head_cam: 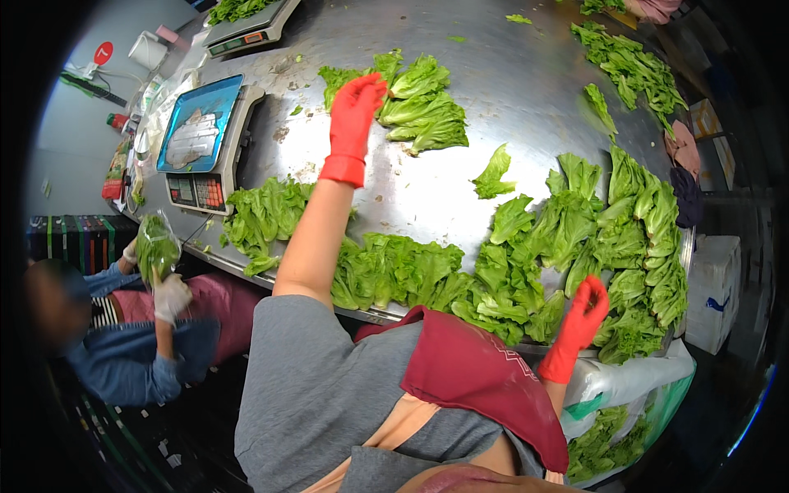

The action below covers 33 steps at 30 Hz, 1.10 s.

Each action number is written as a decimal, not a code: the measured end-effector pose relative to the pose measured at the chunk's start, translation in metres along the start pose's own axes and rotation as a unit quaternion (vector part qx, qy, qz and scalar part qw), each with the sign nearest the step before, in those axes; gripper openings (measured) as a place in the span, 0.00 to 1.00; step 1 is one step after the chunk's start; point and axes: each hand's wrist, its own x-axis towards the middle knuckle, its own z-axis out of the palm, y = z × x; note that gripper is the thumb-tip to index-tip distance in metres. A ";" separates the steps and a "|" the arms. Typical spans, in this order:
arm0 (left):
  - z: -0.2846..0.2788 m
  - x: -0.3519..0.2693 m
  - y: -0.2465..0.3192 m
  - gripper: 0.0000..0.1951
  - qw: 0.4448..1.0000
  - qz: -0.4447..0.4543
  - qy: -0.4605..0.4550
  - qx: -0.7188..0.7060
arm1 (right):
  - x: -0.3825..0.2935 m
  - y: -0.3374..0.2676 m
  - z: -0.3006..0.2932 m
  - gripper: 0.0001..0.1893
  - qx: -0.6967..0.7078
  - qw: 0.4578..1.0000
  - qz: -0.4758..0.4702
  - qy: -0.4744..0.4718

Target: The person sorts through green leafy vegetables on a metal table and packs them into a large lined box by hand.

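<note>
My left hand (354,120), in a red rubber glove, reaches out over the steel table to a small pile of green leaf lettuce (425,114). Its fingertips are at the left side of the pile, by the cut stem ends; whether they grip a leaf is hidden. My right hand (576,326), gloved in the same red, is raised near the table's front edge with loosely curled fingers and nothing visible in them. Beside it lie lettuce heads (629,296) at the table's right corner. A row of lettuce (394,271) runs along the front edge before me.
A digital scale (209,182) with a blue tray (231,101) stands on the left; another scale (249,40) is behind it. At left, a co-worker's gloved hand (171,299) holds bagged greens (157,246). A lined container of lettuce (607,440) sits below my right hand.
</note>
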 end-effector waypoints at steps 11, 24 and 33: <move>0.098 -0.140 0.000 0.15 0.888 -0.154 -0.430 0.045 | 0.017 0.077 0.015 0.32 -0.014 0.999 -0.023 0.034; 0.138 -0.198 0.010 0.18 0.815 -0.263 -0.513 -0.048 | 0.003 -0.026 0.002 0.25 0.462 0.878 0.047 -0.116; 0.135 -0.209 -0.009 0.25 0.733 -0.449 -0.440 -0.259 | -0.009 -0.048 0.007 0.27 0.543 0.787 0.134 -0.262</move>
